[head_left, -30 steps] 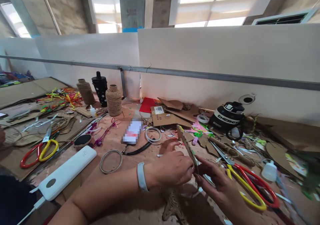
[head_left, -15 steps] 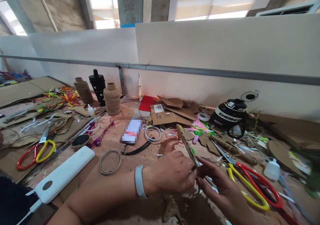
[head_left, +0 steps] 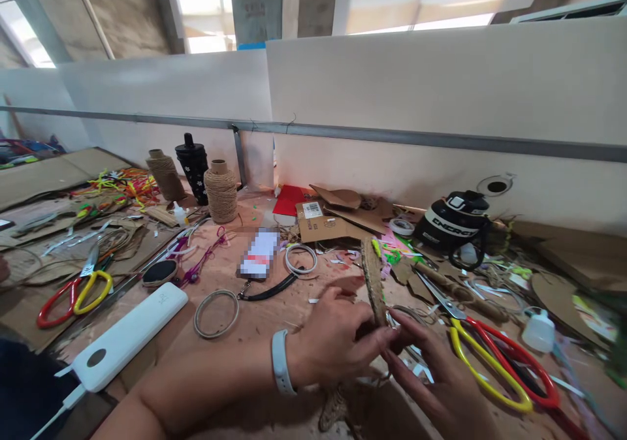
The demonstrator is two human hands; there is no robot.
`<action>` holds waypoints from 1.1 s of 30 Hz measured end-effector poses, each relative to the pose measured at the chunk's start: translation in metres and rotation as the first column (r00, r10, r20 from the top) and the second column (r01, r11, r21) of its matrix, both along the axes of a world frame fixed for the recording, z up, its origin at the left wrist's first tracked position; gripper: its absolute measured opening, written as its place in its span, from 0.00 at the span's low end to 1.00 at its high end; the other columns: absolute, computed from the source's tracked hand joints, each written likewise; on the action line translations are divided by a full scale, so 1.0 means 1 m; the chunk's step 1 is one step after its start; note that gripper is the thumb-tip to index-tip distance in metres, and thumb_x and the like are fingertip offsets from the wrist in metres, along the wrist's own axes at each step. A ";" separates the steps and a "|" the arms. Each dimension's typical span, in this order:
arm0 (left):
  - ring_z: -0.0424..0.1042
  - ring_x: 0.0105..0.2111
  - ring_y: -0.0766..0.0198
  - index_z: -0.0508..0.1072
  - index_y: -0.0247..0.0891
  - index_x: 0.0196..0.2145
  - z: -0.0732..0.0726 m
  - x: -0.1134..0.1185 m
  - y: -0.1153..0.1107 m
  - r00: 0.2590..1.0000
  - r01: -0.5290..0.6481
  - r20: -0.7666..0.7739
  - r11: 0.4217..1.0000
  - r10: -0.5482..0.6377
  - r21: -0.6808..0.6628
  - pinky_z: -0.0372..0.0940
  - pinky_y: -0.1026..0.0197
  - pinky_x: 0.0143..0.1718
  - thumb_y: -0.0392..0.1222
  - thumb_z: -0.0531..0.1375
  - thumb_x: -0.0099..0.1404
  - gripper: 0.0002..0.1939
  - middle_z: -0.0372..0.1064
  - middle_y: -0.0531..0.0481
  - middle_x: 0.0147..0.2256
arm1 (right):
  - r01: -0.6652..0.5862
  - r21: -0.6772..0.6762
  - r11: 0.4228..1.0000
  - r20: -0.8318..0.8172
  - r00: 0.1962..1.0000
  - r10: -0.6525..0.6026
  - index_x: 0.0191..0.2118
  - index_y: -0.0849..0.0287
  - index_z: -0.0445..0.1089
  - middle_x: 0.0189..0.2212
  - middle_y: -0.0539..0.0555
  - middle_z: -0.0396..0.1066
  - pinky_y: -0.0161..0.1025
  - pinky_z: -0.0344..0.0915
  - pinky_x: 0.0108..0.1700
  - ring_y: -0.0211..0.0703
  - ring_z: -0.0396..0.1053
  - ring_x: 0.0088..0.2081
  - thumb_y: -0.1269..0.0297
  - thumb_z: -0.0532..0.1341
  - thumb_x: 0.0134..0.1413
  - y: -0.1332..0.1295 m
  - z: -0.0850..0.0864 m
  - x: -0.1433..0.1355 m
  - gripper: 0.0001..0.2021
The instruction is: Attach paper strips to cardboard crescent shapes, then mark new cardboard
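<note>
A narrow cardboard piece point(head_left: 373, 277) with brown twine along its edge stands upright between my hands. My left hand point(head_left: 336, 335), with a pale band at the wrist, is closed around its lower part. From the other side, my right hand point(head_left: 434, 368) pinches at the lower end with thumb and fingertips; the exact contact is partly hidden. Below them a twine-covered piece point(head_left: 333, 410) lies on the table, partly in shadow. Big scissors with red and yellow handles point(head_left: 509, 361) lie just right of my right hand.
A white power bank point(head_left: 132, 335), another pair of scissors point(head_left: 76, 296), tape rings point(head_left: 216, 314) and a phone point(head_left: 259, 254) lie to the left. Twine spools point(head_left: 221, 195) stand behind. Cardboard scraps point(head_left: 337, 221), a black bottle point(head_left: 453, 221) and a glue bottle point(head_left: 539, 331) are at back and right.
The cardboard piece has turned slightly, showing more of its twine-covered edge. My fingers have shifted a little closer together at its lower end. The view has moved slightly.
</note>
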State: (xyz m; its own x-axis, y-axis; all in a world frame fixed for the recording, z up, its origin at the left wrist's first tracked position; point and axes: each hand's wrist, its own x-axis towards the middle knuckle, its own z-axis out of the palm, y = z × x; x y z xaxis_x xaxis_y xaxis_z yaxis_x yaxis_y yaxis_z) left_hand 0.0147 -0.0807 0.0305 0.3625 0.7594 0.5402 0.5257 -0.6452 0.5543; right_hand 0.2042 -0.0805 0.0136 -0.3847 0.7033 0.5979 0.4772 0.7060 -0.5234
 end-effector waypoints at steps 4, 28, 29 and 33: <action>0.63 0.26 0.67 0.62 0.37 0.21 -0.005 0.002 0.005 0.997 0.010 0.081 0.998 -0.005 -0.059 0.62 0.60 0.40 0.44 0.53 0.67 0.17 0.62 0.54 0.20 | -0.002 -0.090 0.996 -0.096 0.995 -0.006 0.55 0.46 0.62 0.28 0.46 0.73 0.31 0.71 0.35 0.37 0.74 0.29 0.64 0.62 0.56 0.001 -0.008 -0.003 0.21; 0.58 0.23 0.69 0.57 0.38 0.19 -0.017 0.000 0.013 0.987 0.088 0.143 0.992 -0.075 -0.090 0.61 0.58 0.47 0.42 0.54 0.66 0.18 0.55 0.57 0.18 | -0.107 -0.632 0.768 -0.345 0.926 -0.155 0.32 0.56 0.71 0.27 0.52 0.71 0.35 0.70 0.32 0.42 0.69 0.31 0.44 0.64 0.48 0.004 -0.008 -0.008 0.18; 0.58 0.23 0.69 0.56 0.38 0.18 -0.017 0.000 0.014 0.985 0.094 0.155 0.991 -0.078 -0.098 0.61 0.59 0.46 0.42 0.54 0.66 0.19 0.54 0.57 0.18 | -0.109 -0.620 0.777 -0.338 0.931 -0.139 0.32 0.56 0.71 0.27 0.51 0.70 0.35 0.70 0.32 0.42 0.69 0.30 0.45 0.63 0.49 0.004 -0.008 -0.008 0.18; 0.58 0.24 0.68 0.57 0.38 0.18 -0.020 0.001 0.015 0.980 0.109 0.182 0.983 -0.082 -0.146 0.61 0.61 0.45 0.41 0.55 0.65 0.19 0.55 0.57 0.18 | -0.099 -0.601 0.793 -0.298 0.948 -0.107 0.32 0.57 0.70 0.28 0.52 0.70 0.35 0.69 0.31 0.42 0.68 0.30 0.45 0.62 0.52 0.005 -0.009 -0.005 0.17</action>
